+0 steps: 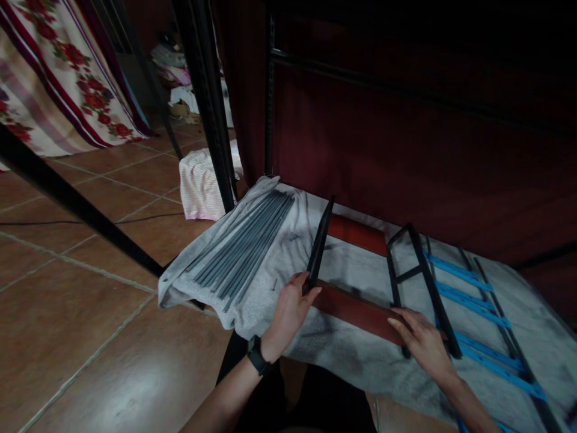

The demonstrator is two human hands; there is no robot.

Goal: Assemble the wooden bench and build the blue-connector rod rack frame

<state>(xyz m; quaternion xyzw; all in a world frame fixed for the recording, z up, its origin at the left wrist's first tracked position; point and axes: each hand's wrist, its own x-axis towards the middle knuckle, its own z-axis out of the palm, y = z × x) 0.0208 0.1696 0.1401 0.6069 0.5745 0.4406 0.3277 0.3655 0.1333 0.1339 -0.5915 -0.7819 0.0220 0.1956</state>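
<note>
My left hand (292, 304) wears a black watch and is closed around the near end of a black side frame (319, 246), its thumb by the left end of a reddish-brown panel (356, 313). My right hand (419, 340) grips the right end of that panel, fingers over its top edge, close to a second black frame (408, 273) with a crossbar. A second reddish-brown panel (358, 233) lies farther back between the two frames. Whether the panels are joined to the frames I cannot tell.
Several thin grey metal rods (247, 246) lie fanned out on the grey cloth (297, 210) at left, with small screws (274, 284) nearby. Blue slats on black bars (473, 307) lie at right. Black shelf posts (205, 102) rise behind and to the left.
</note>
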